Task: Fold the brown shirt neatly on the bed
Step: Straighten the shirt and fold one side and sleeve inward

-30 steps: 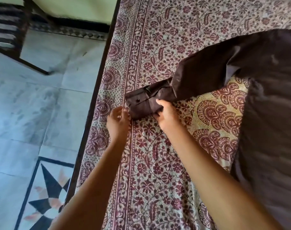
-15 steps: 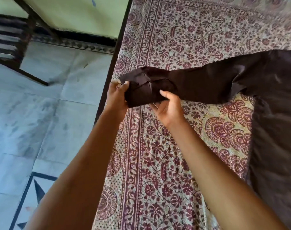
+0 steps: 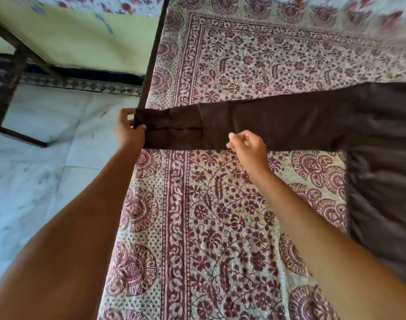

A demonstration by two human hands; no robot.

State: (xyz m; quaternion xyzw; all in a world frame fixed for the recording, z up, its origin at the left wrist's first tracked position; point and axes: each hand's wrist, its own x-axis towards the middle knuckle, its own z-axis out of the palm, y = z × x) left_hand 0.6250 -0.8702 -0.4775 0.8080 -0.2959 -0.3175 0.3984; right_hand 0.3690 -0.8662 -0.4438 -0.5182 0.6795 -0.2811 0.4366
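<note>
Where a second ago the sleeve lay bunched, you've pulled it out straight across the bed; folding can start. Left hand pinches the cuff; right hand seems closed on the lower edge, blurry. One brown shirt, two hands.

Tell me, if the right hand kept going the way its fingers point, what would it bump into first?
Probably the brown sleeve. The right hand sits at the sleeve's near edge, its fingers curled toward the cloth. Whether they already touch it is unclear; depth is hard to judge here.
</note>
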